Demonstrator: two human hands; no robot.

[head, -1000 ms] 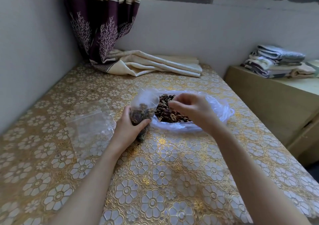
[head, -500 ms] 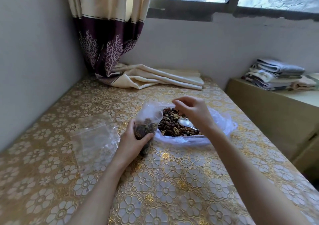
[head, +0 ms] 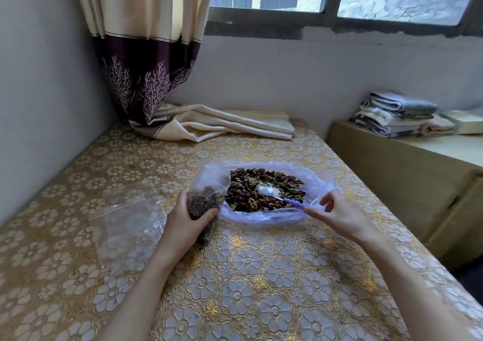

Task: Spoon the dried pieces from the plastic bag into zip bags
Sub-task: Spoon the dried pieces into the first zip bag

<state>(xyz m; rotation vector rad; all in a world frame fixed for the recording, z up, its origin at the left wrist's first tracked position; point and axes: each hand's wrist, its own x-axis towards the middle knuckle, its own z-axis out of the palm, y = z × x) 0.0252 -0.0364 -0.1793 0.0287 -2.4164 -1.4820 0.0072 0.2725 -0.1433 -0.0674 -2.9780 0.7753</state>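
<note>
A clear zip bag (head: 206, 197), partly filled with brown dried pieces, stands upright on the table; my left hand (head: 188, 225) grips it round its lower half. Beside it on the right lies the wide plastic bag (head: 261, 216), spread flat with a heap of dried pieces (head: 261, 178) in it. A spoon (head: 266, 190) with a metal bowl and purple handle lies on the heap. My right hand (head: 342, 215) hovers at the bag's right edge, fingers loosely curled and holding nothing, its index fingertip just by the handle's end.
Several empty clear zip bags (head: 125, 223) lie left of my left hand on the gold floral tablecloth (head: 248, 288). A folded cream cloth (head: 235, 126) and the curtain's end lie at the back. A wooden cabinet (head: 392, 173) with folded towels (head: 397, 113) stands to the right.
My right hand, earlier over the heap, has let go of the spoon, which now lies on the pieces, and has drawn back to the right. My left hand still grips the zip bag.
</note>
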